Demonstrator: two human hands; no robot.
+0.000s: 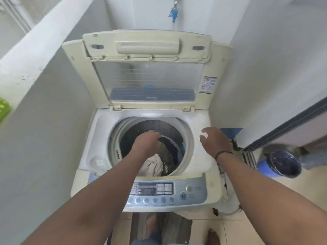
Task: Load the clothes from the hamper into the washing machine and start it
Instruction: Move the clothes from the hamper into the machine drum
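Washing machine [92, 138] standing with lid [148, 50] raised. Drum [152, 126] holding clothes [155, 165], white and dark pieces. Left hand [146, 142] reaching into drum, possibly gripping dark garment. Right hand [215, 140] hovering open over rim. Blue bin [281, 163] standing beside on floor.

You get soft, even daylight here, bright on the white walls [265, 59], with hardly any hard shadow. The drum [152, 131] is the darkest part. The wide lens bows the walls at the edges (the green thing [3, 108] far left is smeared). The panel [159, 191] lettering is too soft to read.
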